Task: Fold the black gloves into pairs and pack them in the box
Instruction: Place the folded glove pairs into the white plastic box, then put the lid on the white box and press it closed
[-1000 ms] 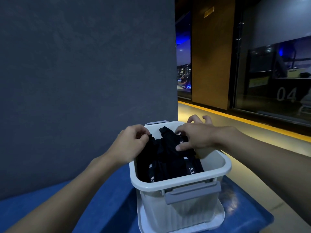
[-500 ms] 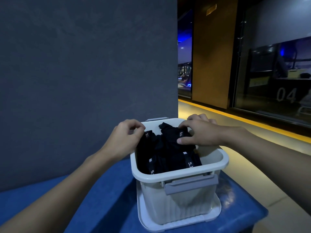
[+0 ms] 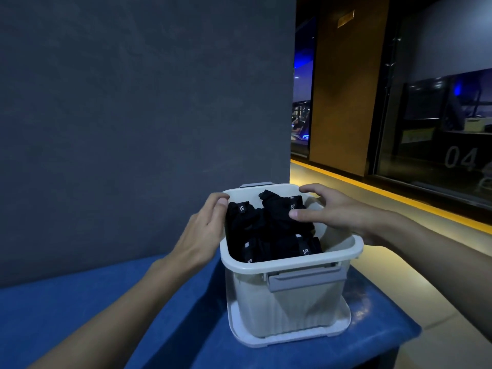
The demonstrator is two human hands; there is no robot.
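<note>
Blue bench (image 3: 80, 315); gloves (image 3: 266, 235) under right grip (image 3: 338, 211)

hands (image 3: 202, 230): 2 | box (image 3: 292, 265): 1 | grey latches (image 3: 306, 278): 2 | black gloves (image 3: 269, 230): count unclear

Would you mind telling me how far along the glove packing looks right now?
Done: folded black gloves fill the white box. In hand: the right hand touches the top bundle with its thumb; the left hand rests at the rim, neither gripping. Left: probably only settling the uneven pile.
</note>
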